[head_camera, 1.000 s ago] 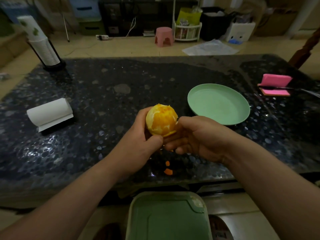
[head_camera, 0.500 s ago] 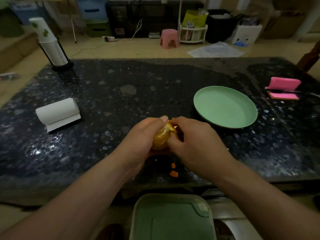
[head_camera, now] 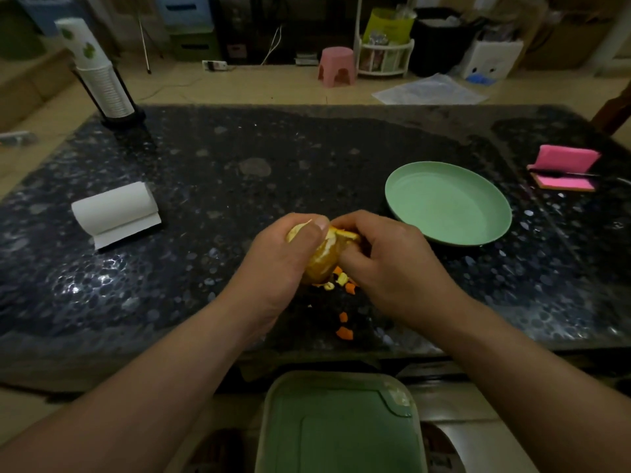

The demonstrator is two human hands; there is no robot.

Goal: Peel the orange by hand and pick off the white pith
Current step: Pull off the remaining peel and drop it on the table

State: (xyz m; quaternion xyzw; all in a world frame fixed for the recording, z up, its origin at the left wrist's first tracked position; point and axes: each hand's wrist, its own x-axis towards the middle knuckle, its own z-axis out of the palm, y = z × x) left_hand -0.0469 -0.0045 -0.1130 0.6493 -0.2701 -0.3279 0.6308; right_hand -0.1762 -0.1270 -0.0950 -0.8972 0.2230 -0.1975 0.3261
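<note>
Since a second ago the orange (head_camera: 321, 262) has come down from held-up and exposed to low over the table (head_camera: 222, 186), with both hands closing in on it. The green plate (head_camera: 448, 203) sits to the right, near the right hand (paper roll (head_camera: 115, 213) well off left, not involved). The left hand (head_camera: 281, 268) wraps the fruit from its left side, thumb laid across the top. The right hand (head_camera: 391, 268) pinches a loose peel flap (head_camera: 345, 235) at the upper right. The orange is clamped between the two palms, just above the table, its long axis hard to tell. The flap lies right at the right fingertips, so the pull likely goes rightward. Peel scraps (head_camera: 344, 332) lie below.
</note>
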